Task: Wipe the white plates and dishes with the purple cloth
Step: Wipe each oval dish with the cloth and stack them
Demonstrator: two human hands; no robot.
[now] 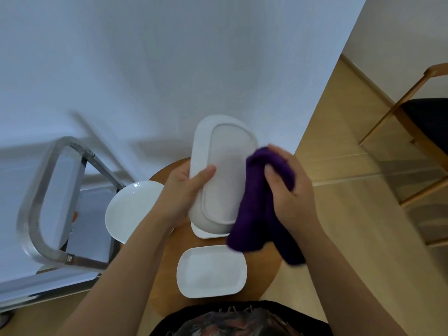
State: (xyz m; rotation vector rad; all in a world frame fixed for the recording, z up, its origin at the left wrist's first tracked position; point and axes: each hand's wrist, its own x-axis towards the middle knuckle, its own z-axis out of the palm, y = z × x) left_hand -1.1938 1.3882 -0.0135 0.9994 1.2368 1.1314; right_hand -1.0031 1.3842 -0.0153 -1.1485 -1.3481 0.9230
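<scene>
1. The long white dish [224, 175] is held up in the air above the round wooden desk [167, 270], with its underside turned to the camera. The left hand [186, 192] is closed on its left edge, thumb across the back.
2. The purple cloth [259, 204] is bunched in the right hand [288, 187], whose fingers are pressed together around it. It touches the right edge of the dish, and the loose end hangs down.
3. I judge that the main risk is a slip: only one hand holds the dish, and a hard push of the cloth could turn it out of the grip, so it would fall on the plates below.
4. The hanging end of the cloth could also drag over the rectangular plate [211, 272] near the body and move it toward the desk's edge.
5. The round plate [132, 209] at the left sticks out past the desk's rim, so a touch from the forearm may tip it.
6. One more white plate [206, 233] lies under the held dish, mostly hidden.
7. All dishes whose inside is visible look empty; the inside of the held dish is not visible.
</scene>
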